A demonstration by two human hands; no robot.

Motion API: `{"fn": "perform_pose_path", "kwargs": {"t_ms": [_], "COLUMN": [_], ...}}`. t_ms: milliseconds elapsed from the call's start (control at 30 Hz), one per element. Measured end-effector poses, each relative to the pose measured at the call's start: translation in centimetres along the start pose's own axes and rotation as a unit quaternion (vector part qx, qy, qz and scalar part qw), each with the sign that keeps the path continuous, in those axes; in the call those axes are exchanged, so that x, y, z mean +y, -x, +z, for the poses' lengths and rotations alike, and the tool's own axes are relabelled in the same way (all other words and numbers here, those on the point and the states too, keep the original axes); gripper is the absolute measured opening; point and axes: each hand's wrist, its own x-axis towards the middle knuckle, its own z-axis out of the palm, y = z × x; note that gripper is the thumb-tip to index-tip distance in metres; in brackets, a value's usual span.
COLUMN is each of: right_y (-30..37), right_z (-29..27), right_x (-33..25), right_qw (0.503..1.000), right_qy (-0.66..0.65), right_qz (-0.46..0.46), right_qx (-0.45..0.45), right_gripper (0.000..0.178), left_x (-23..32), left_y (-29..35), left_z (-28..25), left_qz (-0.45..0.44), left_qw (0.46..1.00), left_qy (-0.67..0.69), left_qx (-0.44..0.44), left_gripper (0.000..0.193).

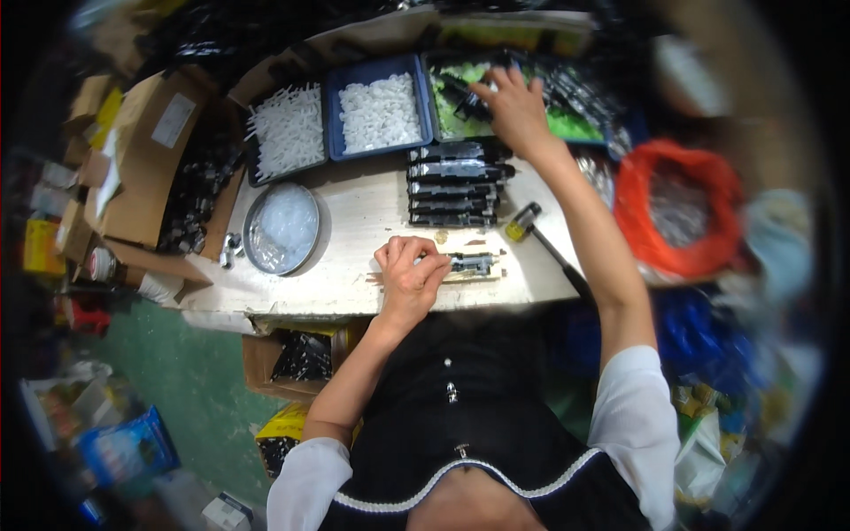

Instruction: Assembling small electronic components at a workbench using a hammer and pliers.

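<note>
Fingers: left hand [409, 276] is pinching the near end of the part [474, 263]; right hand's [518, 111] are lying spread at the green tray [449, 126], cannot tell if gripping.
Carton [142, 168]: is standing far left, gaping toward the bench [345, 212], probably for easy picking of the dark pieces [190, 203].
Bowl [316, 234]: is sitting beside it, holding a clear, glossy mass; contents unclear.
Black tray [290, 171], blue tray [423, 102]: are standing side by side at the back, likely separating white sticks from small white pieces.
Stack [453, 186]: black units are lying parallel behind the part, presumably for neat counting.
Part: is lying crosswise near the bench's front edge; left hand is apparently steadying it.
Hammer [553, 248]: is resting just right, handle frontward, seemingly for quick grabbing.
Red bag [633, 199]: is sitting open far right, clear pieces inside, likely for access.
</note>
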Motion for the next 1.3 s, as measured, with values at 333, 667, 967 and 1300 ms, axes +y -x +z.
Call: {"fn": "perform_pose_path", "kwargs": {"t_ms": [333,667,967,1300], "right_y": [-1.1,11.2,11.4,11.9], "right_z": [-1.6,-9.2,-7.4,-6.3], "right_x": [1.4,-7.9,-12.4,-12.8], "right_qw": [0.994,0.923,0.952,0.951], "right_qy": [-0.004,-0.33,-0.24,-0.224], "right_qz": [-0.087,0.042,-0.114,-0.127], "right_qx": [0.071,-0.193,-0.152,-0.17], "right_gripper": [0.027,0.036,0.026,0.027], "left_x": [-0.1,-1.4,-2.7,-2.7], "left_y": [-0.2,1.9,3.0,1.6], "left_z": [-0.4,-2.1,-3.6,-3.7], "left_qz": [-0.021,-0.065,-0.089,-0.061], "left_qw": [1.0,0.993,0.991,0.994], "left_qy": [0.013,0.09,0.093,0.093], "left_qx": [-0.006,0.04,0.045,0.008], "left_gripper": [0.02,0.029,0.033,0.034]}}
